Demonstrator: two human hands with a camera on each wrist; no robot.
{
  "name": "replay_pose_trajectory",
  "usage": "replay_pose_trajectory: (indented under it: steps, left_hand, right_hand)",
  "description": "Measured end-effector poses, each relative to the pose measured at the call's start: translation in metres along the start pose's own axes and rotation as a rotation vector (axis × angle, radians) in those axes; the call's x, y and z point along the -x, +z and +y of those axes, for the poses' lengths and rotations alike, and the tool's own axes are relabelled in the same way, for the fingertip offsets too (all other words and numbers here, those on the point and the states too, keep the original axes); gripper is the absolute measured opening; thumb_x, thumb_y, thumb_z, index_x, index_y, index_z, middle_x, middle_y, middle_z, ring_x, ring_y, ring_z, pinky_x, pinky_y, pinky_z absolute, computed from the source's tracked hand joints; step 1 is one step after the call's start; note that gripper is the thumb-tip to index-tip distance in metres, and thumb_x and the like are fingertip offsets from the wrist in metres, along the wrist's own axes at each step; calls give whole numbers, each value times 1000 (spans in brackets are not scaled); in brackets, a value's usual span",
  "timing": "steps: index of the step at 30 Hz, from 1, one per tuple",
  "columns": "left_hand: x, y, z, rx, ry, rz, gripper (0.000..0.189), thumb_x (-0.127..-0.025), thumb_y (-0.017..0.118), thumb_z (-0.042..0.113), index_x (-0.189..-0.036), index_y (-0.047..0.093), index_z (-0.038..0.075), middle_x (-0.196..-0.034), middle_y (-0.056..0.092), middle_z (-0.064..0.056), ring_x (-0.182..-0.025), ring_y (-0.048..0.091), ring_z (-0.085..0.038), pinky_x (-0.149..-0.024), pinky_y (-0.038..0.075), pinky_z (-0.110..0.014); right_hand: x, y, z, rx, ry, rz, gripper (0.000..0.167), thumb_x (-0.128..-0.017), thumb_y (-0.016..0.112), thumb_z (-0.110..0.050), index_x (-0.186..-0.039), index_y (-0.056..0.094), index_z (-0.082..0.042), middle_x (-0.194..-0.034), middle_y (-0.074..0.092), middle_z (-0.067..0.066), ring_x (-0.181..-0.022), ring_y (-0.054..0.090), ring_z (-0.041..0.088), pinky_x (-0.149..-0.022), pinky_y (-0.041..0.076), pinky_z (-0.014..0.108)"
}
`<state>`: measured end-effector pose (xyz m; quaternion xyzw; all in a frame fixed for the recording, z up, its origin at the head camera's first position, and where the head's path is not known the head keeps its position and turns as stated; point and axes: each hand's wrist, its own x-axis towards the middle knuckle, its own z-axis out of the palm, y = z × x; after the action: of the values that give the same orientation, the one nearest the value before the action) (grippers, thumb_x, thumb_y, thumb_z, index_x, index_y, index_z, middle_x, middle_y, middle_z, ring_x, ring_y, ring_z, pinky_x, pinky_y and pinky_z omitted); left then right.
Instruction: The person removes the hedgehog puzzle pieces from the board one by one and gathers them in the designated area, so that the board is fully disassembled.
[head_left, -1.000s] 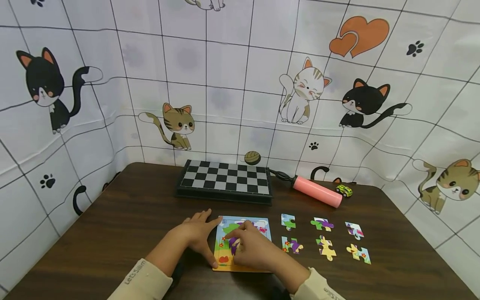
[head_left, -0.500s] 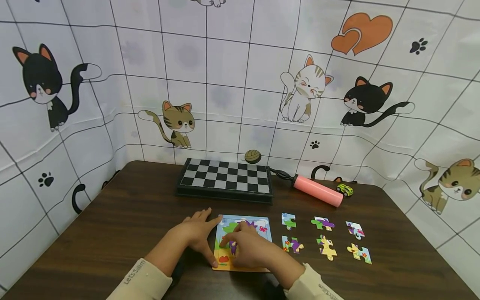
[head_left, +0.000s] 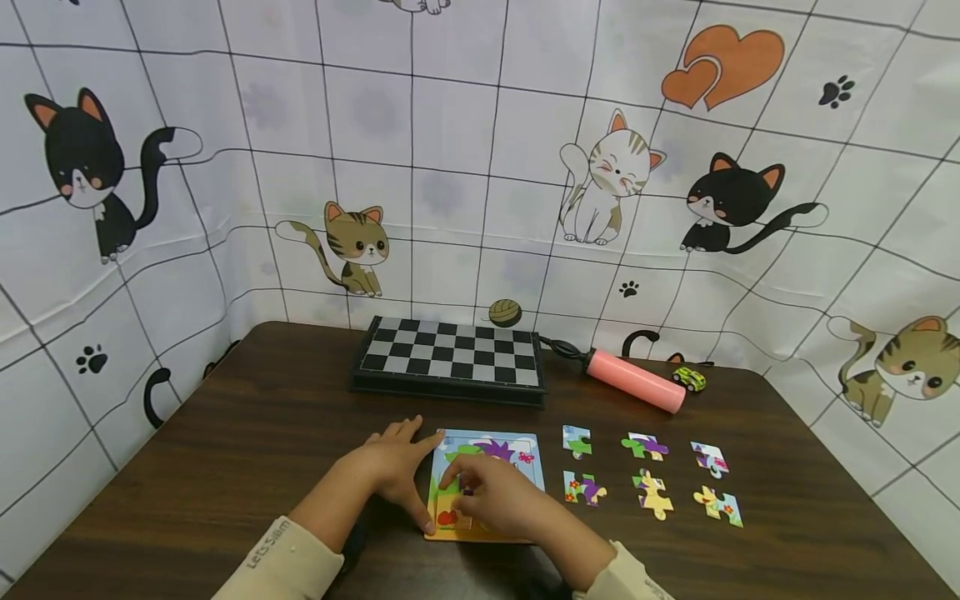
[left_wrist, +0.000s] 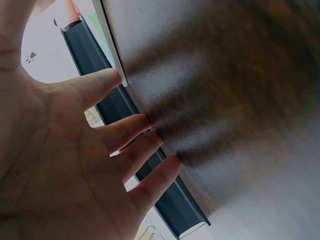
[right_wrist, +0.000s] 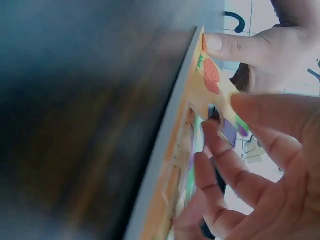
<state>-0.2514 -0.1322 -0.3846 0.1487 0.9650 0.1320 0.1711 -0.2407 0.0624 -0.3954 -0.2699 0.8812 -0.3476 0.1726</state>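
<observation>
A colourful jigsaw board (head_left: 483,534) lies flat on the table under both hands. My left hand (head_left: 393,467) is spread along its left side, the thumb at the lower left corner and the index finger at the upper left. My right hand (head_left: 504,493) bends over the lower left part of the board. In the right wrist view, its thumb and fingertips grip a puzzle piece (right_wrist: 211,76) with red fruit on orange and some purple. That piece's notched edge stands up from the board, and the thumb covers part of it. In the left wrist view, the left fingers (left_wrist: 150,182) are spread.
Right of the board lie several loose puzzle pieces (head_left: 577,442) in two rows. A black and grey checkered game board (head_left: 450,354) stands behind. Further right are a pink hand pump (head_left: 636,381) and a small green toy car (head_left: 688,379) near the far table edge.
My right hand has drawn back slightly and lower over the board. Its thumb and index finger have come apart, showing the purple patch between them. The left hand stays in place.
</observation>
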Motion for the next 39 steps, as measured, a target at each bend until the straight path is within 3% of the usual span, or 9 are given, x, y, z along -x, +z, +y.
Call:
replay_pose_trajectory:
  steps: [6,9,13,17,22,27,34,39]
  left_hand:
    - [-1,0,1,-14,-16,-5,118,-58,92,55,-154,36,14,-159,22,-24,-145,21,-45,-111,24,-66]
    - [-1,1,1,-13,-21,-9,118,-59,92,55,-155,36,14,-159,22,-24,-145,21,-45,-112,24,-65]
    - [-3,1,2,-15,-18,-9,119,-59,91,56,-155,35,15,-160,22,-23,-146,20,-44,-112,24,-64]
    - [-5,1,3,-20,-23,-3,120,-58,91,57,-155,35,15,-160,22,-23,-145,21,-45,-112,23,-65]
    - [-6,2,1,-12,-32,4,121,-56,93,56,-154,37,14,-159,23,-24,-144,22,-46,-112,22,-66]
    - [-4,2,0,-12,-34,6,120,-56,93,55,-154,37,13,-158,23,-25,-144,22,-47,-112,22,-67]
    - [-3,2,-1,-4,-15,7,121,-56,93,55,-154,37,11,-158,24,-26,-144,22,-48,-110,23,-68]
    - [-6,3,-1,-11,-16,-5,123,-56,92,57,-155,35,13,-159,22,-26,-145,20,-47,-111,23,-67]
  right_hand:
    - [1,-4,6,-116,-4,51,18,-96,63,-7,-109,71,-17,-84,64,-4,-73,59,14,-67,49,32]
    - [3,-13,13,-240,-1,53,19,-98,61,-10,-115,70,-9,-88,66,-1,-76,62,15,-69,54,31]
    - [15,-30,28,-449,97,82,26,-100,60,-18,-117,68,0,-92,66,4,-81,63,17,-73,59,34]
    - [39,-51,49,-512,199,167,32,-100,61,-26,-115,67,2,-94,61,5,-78,56,15,-71,59,35]
    - [75,-71,79,-441,244,211,33,-100,60,-25,-112,66,4,-90,57,4,-73,52,15,-68,59,36]
    - [98,-80,100,-297,260,159,29,-100,61,-28,-109,67,-1,-86,62,1,-73,55,17,-64,56,36]
    - [104,-78,100,-242,221,118,27,-99,61,-31,-105,70,-6,-86,64,1,-80,56,20,-65,52,37]
    - [105,-74,96,-151,236,155,28,-100,60,-34,-104,72,-9,-83,61,1,-77,55,19,-62,50,35]
